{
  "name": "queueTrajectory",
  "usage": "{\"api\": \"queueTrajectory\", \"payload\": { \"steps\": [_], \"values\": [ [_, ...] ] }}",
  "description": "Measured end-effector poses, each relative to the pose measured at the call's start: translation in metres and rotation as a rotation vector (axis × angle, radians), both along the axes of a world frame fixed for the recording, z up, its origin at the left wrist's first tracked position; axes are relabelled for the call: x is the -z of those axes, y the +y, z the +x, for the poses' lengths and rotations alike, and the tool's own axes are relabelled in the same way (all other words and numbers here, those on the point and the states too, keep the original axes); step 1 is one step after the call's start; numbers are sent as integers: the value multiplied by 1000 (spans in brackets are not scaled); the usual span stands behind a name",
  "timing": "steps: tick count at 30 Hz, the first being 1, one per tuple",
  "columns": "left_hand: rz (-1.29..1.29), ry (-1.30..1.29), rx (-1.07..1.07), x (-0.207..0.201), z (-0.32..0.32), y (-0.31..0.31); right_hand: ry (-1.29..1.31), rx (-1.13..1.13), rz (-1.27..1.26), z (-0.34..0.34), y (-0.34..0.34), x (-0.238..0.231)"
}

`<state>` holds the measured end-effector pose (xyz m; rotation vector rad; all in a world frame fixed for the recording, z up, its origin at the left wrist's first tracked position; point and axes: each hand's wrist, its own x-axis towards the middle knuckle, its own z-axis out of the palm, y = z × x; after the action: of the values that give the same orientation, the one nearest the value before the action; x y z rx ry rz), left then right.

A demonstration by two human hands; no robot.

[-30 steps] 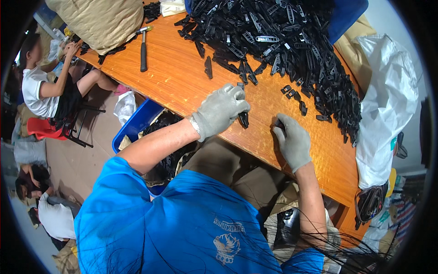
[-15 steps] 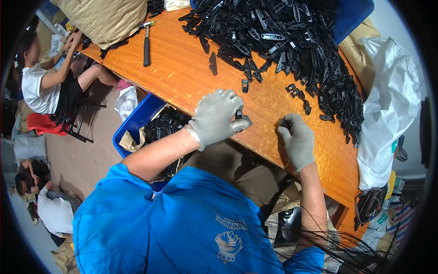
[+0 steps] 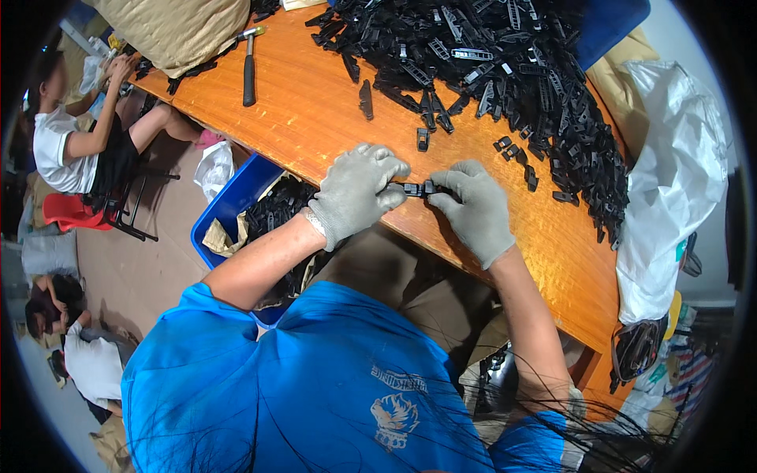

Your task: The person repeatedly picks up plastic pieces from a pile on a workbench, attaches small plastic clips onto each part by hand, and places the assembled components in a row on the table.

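Note:
My left hand (image 3: 353,191), in a grey glove, pinches a small black plastic part (image 3: 411,189) between thumb and fingers above the table's near edge. From the other side my right hand (image 3: 479,211), gloved alike, grips a second black plastic piece (image 3: 429,188) by its end. The two pieces meet end to end between my fingertips; whether they are joined I cannot make out. Just beyond my hands one loose small black piece (image 3: 423,139) lies on the wooden table (image 3: 315,130). A few more small black pieces (image 3: 516,150) lie to the right.
A large heap of black plastic parts (image 3: 473,67) covers the table's far right. A hammer (image 3: 250,75) lies near a tan sack (image 3: 177,31). Below the left edge stands a blue bin (image 3: 206,229) of black parts. A white sack (image 3: 670,181) hangs at right; a person (image 3: 75,142) sits at left.
My right hand has moved left and a little up to meet my left hand. The black pieces, apart before, now touch. My left hand has shifted slightly left.

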<state>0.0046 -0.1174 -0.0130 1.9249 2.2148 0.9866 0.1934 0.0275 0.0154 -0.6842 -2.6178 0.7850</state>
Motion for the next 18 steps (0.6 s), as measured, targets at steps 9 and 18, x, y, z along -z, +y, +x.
{"api": "queueTrajectory", "payload": {
  "steps": [9, 18],
  "values": [
    [-32, -21, 17, 12, -10, 5, 43, -84, -17, 1, 16, 20],
    [-44, 29, 47, 3, -22, -8, 54, -159, 128, -38, -7, 33]
  ]
}}
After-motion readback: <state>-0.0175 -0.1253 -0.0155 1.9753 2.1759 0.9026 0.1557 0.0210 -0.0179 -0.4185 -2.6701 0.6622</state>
